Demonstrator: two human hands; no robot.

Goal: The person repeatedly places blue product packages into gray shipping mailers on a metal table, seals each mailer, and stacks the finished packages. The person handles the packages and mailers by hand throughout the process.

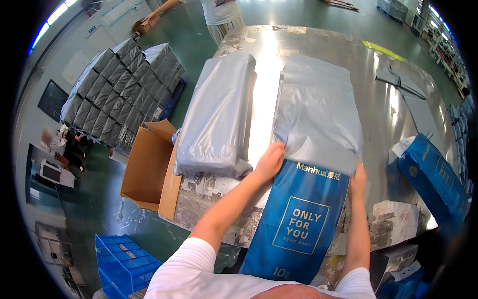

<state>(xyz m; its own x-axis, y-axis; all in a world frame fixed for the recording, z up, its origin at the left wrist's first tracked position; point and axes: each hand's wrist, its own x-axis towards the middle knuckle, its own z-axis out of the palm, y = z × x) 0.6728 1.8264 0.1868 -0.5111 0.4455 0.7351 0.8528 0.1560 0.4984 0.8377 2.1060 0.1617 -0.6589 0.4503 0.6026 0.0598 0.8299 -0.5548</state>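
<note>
A large blue printed package (304, 187) lies lengthwise in front of me, its far end inside the mouth of a grey plastic mailing bag (318, 109). Its near end reaches toward my body. My left hand (271, 161) is closed on the left edge of the bag's mouth. At the opposite edge, my right hand (357, 180) is closed round the bag's rim beside the package; some fingers are hidden. Left of this bag lies a filled grey parcel (216, 114), its near end bunched up.
The metal table (264, 94) carries flat grey bags (416, 107) and another blue package (433, 172) at right. An open cardboard box (147, 169) stands left, above a blue crate (124, 264). Stacked grey parcels (122, 89) and a person (221, 15) are beyond.
</note>
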